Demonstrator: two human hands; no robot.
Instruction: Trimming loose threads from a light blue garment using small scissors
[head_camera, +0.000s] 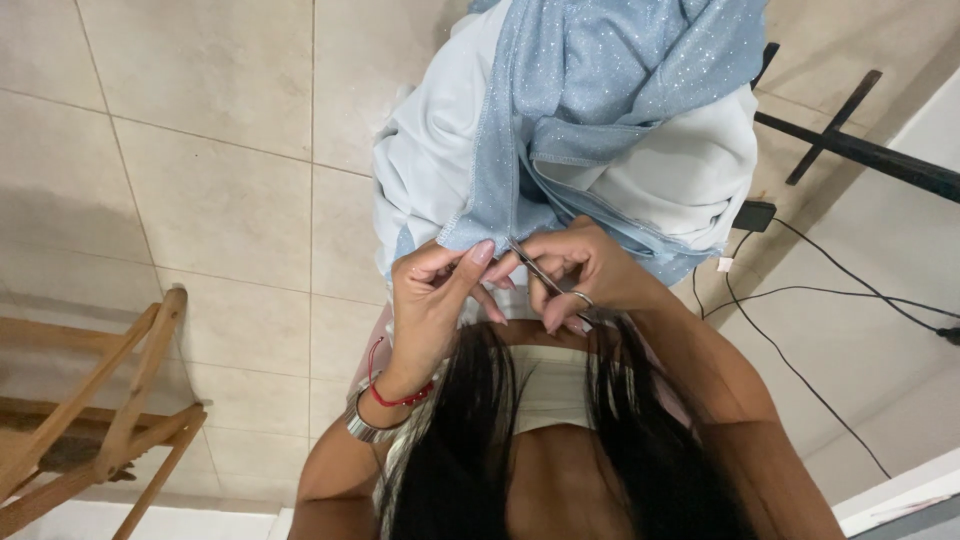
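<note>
Red cord bracelet (400, 397), silver bangle (366, 427), finger ring (582, 298)

sparkly light-blue fabric (600, 90) | white lining (430, 160) | beige floor tiles (200, 180) | red wrist cord (395, 398)

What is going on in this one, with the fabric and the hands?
A person looks down at sparkly light blue fabric lying over white cloth on their lap. The left hand pinches the blue fabric's edge, while the right hand holds small scissors with the tip at that edge. A wooden frame stands on the tiled floor.
</note>
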